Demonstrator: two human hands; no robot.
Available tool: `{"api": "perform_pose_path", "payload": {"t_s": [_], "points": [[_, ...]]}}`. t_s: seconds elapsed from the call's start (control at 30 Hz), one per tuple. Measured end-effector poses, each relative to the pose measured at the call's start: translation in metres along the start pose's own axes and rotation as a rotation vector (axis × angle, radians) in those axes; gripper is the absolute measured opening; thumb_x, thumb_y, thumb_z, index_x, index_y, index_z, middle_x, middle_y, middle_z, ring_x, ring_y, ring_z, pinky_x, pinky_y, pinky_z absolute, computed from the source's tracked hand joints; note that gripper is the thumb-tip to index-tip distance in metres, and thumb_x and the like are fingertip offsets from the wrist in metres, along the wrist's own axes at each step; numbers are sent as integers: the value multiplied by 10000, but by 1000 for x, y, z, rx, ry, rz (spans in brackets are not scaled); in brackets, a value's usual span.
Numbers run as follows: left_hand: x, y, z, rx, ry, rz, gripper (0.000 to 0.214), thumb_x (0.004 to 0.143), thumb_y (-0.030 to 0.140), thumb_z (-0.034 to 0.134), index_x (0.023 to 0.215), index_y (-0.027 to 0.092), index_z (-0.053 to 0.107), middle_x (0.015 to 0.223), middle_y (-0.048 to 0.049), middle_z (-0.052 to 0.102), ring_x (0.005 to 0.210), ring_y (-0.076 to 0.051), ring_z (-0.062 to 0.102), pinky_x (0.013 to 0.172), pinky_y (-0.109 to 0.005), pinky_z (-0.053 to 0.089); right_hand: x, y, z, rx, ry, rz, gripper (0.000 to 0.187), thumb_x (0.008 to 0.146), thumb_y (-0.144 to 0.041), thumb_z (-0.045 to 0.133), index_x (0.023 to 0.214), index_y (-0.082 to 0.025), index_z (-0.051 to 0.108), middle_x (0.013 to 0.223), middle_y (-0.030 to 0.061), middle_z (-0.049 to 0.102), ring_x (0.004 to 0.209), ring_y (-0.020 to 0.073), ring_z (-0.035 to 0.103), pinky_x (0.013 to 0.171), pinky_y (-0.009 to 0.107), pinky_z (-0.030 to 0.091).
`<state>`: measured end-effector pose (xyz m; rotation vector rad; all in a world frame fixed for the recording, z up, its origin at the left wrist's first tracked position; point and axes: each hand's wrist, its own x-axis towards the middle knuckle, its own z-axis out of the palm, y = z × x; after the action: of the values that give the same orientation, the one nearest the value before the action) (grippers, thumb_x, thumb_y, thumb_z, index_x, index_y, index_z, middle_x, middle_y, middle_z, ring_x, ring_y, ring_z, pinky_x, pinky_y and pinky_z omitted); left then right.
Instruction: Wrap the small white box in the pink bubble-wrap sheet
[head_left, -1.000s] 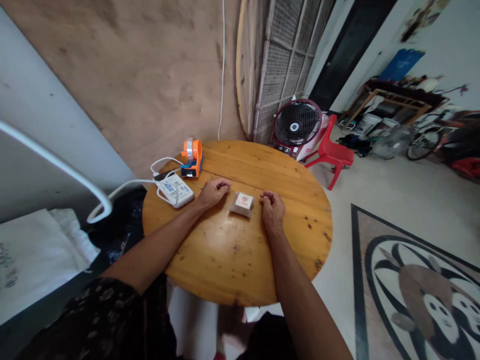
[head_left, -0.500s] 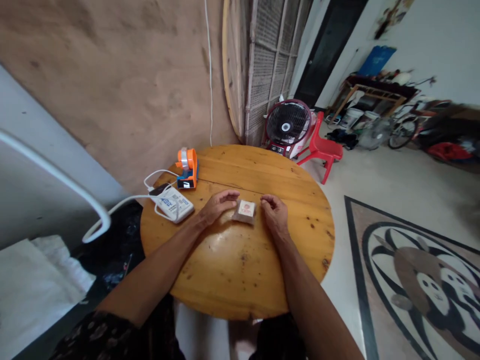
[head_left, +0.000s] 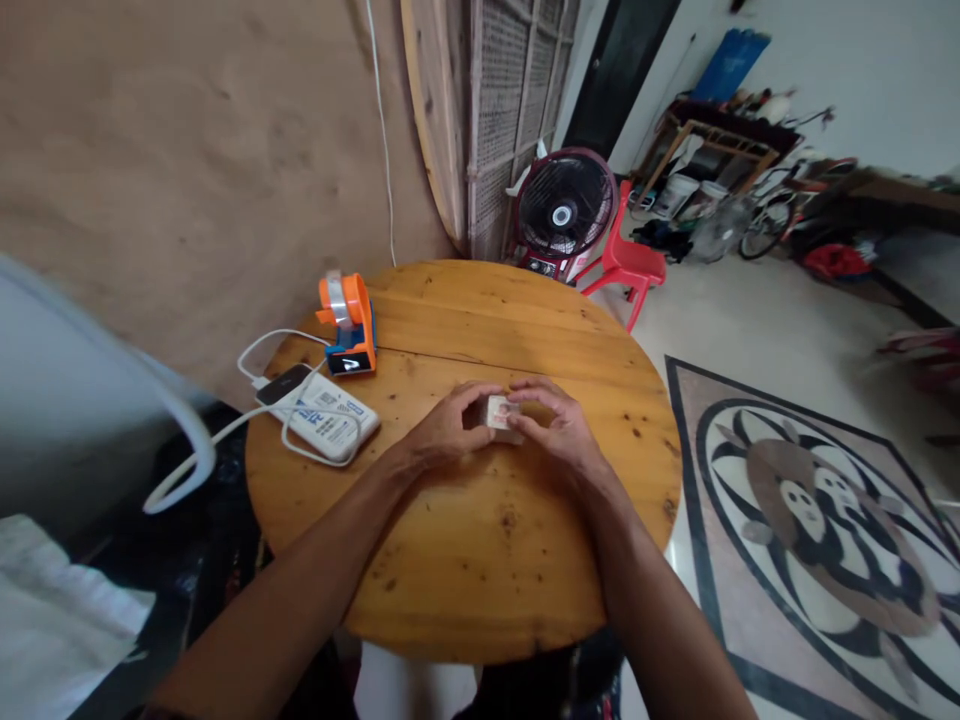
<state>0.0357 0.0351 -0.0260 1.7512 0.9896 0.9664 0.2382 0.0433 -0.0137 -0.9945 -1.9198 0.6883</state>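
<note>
A small clear packet with a white label and reddish print (head_left: 500, 412) lies on the round wooden table (head_left: 480, 550). My left hand (head_left: 452, 423) curls around its left side, thumb in front and fingers behind. From the right, my right hand (head_left: 556, 420) grips it, with the thumb at the label's edge and the fingers along the far side. Much of the packet is hidden by my fingers. Its contents cannot be made out.
At the table's left lie a white box (head_left: 330, 415) with a looped white cable and a dark phone (head_left: 285, 383). Behind them stands an orange and blue tape dispenser (head_left: 350, 325). Beyond the table are a fan (head_left: 566, 205) and a red chair (head_left: 634, 258).
Both hands have come together from either side and closed on the packet, which lay untouched between them before. The view has shifted slightly.
</note>
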Motion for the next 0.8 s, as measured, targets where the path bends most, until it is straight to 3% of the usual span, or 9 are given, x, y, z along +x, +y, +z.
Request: {"api": "perform_pose_path", "payload": {"t_s": [0.1, 0.43, 0.67, 0.8], "points": [[1, 1, 1, 24, 3, 41, 519, 673, 145, 614, 1189, 194, 586, 1225, -100, 606, 1139, -263, 565, 1028, -418, 416, 0, 0, 3, -84, -24, -23, 152, 773, -320, 708, 910, -254, 710, 1080, 63, 670, 1033, 216, 629, 945, 420, 463], [1, 1, 4, 38, 3, 52, 507, 689, 196, 652, 1192, 194, 588, 1228, -99, 604, 1138, -258, 564, 1018, -409, 427, -1, -10, 11, -398, 71, -165, 128, 868, -263, 584, 884, -258, 711, 993, 43, 715, 936, 209, 643, 851, 387, 439], [1, 2, 4, 41, -1, 49, 523, 672, 165, 639, 1191, 210, 596, 1249, -93, 595, 1153, -265, 553, 1023, -419, 426, 1, -10, 12, -383, 62, -141, 133, 896, -270, 538, 846, -240, 657, 992, 46, 717, 939, 204, 642, 843, 379, 417], [2, 1, 4, 33, -7, 58, 519, 675, 180, 639, 1192, 215, 599, 1240, -89, 591, 1151, -263, 552, 1019, -408, 428, 1, -11, 9, -292, 120, -70, 141, 907, -281, 524, 852, -248, 649, 990, 41, 718, 955, 205, 646, 871, 382, 430]]}}
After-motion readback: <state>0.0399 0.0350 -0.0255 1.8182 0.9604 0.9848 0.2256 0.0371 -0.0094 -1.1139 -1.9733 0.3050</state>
